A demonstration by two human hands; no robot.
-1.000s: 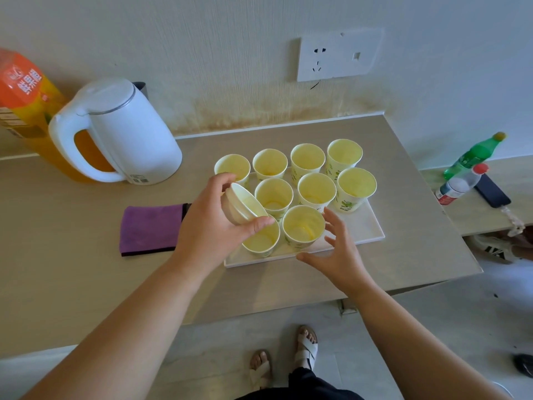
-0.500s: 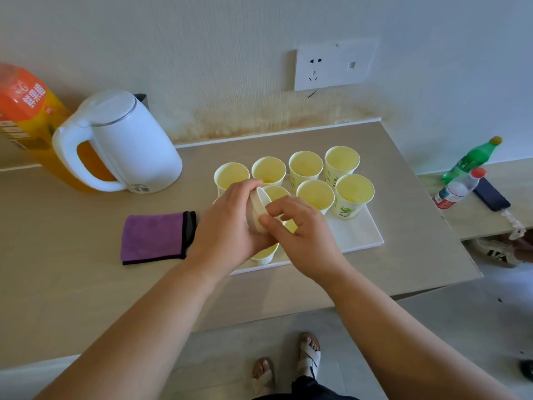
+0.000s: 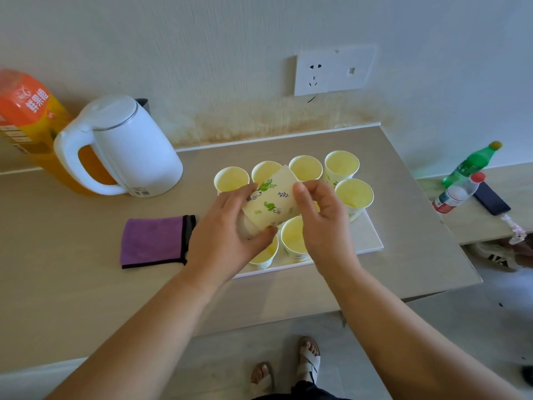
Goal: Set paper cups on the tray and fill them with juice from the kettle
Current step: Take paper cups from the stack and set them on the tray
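Note:
Both hands hold a stack of paper cups (image 3: 271, 202), tipped on its side above the white tray (image 3: 366, 236). My left hand (image 3: 227, 241) grips the stack's lower end. My right hand (image 3: 320, 217) pinches the outer cup with the green leaf print near its rim. Several yellow-lined paper cups (image 3: 354, 194) stand upright on the tray; some are hidden behind my hands. The white kettle (image 3: 124, 148) stands at the back left of the counter, handle toward the left.
An orange juice bottle (image 3: 31, 122) stands behind the kettle. A purple cloth (image 3: 154, 241) lies left of the tray. On a lower shelf at right lie a green bottle (image 3: 473, 163), a small clear bottle (image 3: 457, 194) and a phone (image 3: 490, 202). The counter's front edge runs below my forearms.
My right hand came in from the tray's front edge and took hold of the cup stack in my left hand. The stack turned, its printed side now facing up.

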